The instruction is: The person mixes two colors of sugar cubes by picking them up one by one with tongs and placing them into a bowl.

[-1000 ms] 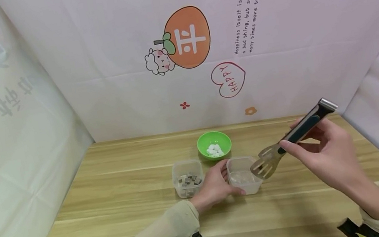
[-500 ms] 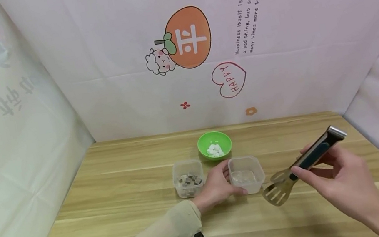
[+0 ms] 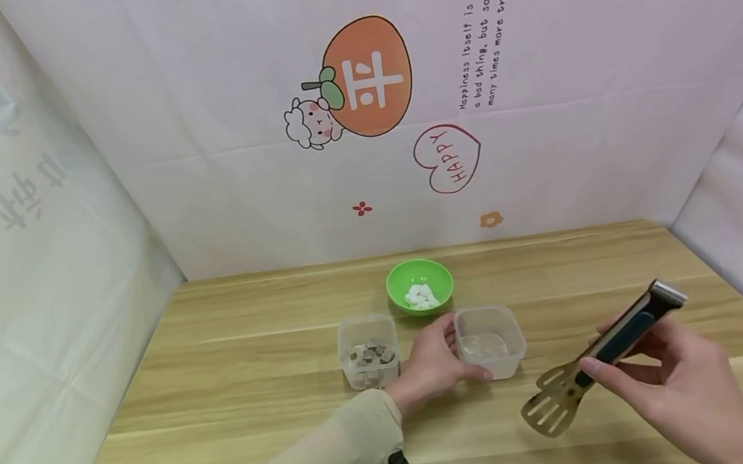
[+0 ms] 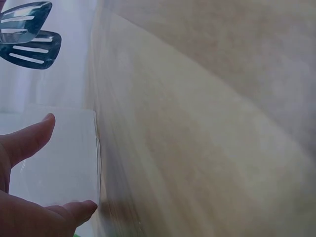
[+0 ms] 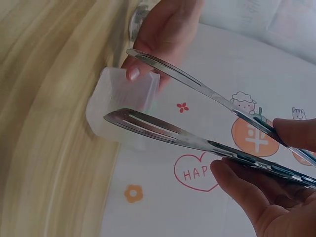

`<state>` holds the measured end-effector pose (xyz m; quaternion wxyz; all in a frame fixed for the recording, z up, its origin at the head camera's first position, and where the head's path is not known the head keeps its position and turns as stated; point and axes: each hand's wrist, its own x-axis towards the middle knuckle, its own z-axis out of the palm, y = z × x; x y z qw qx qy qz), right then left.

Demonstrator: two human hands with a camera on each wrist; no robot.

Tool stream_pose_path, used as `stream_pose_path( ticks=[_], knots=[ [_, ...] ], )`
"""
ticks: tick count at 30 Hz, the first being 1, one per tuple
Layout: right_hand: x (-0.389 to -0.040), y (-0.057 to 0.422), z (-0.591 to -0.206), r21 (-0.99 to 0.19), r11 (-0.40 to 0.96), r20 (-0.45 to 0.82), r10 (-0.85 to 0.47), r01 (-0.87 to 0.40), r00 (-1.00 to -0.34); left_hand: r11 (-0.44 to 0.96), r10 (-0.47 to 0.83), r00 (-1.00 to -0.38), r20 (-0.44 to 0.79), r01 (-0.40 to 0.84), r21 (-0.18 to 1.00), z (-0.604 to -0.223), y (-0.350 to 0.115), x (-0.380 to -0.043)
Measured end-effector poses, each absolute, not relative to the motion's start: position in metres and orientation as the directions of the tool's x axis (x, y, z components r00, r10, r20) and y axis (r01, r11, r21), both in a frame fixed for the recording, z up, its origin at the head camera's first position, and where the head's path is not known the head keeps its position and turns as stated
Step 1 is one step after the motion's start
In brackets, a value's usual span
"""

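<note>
- My right hand pinches the tongs between thumb and fingers.
- My left hand holds one side of the box, thumb and fingers set apart on its wall.
- The box stands on the bench, near the tongs but not touching them; left of my left hand is a tub of grey pieces.
- My right wrist view shows the tongs' tips parted; only the head view shows white pieces in the bowl.

wood-grain table | green bowl | left clear tub | right clear tub
</note>
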<state>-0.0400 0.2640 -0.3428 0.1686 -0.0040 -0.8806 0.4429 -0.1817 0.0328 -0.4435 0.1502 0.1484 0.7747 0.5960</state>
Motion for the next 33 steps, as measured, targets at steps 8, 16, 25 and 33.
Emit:
stream_pose_path(
  ticks=[8, 16, 25, 33],
  knots=[
    [-0.035, 0.262, -0.352, -0.792, 0.601, 0.275, 0.197, -0.106, -0.941, 0.282, 0.413, -0.908, -0.069, 0.055, 0.958, -0.444, 0.042, -0.185],
    [-0.033, 0.262, -0.358, -0.793, 0.598, 0.287, 0.199, -0.116, -0.937, 0.298, 0.408, -0.911, -0.055, 0.076, 0.952, -0.446, 0.049, -0.188],
    [-0.032, 0.264, -0.361, -0.796, 0.59, 0.288, 0.17, -0.137, -0.942, 0.307, 0.399, -0.915, -0.062, 0.07, 0.949, -0.444, 0.057, -0.188],
    [-0.032, 0.264, -0.365, -0.797, 0.592, 0.269, 0.171, -0.12, -0.948, 0.303, 0.401, -0.915, -0.037, 0.095, 0.948, -0.446, 0.063, -0.189]
  ],
)
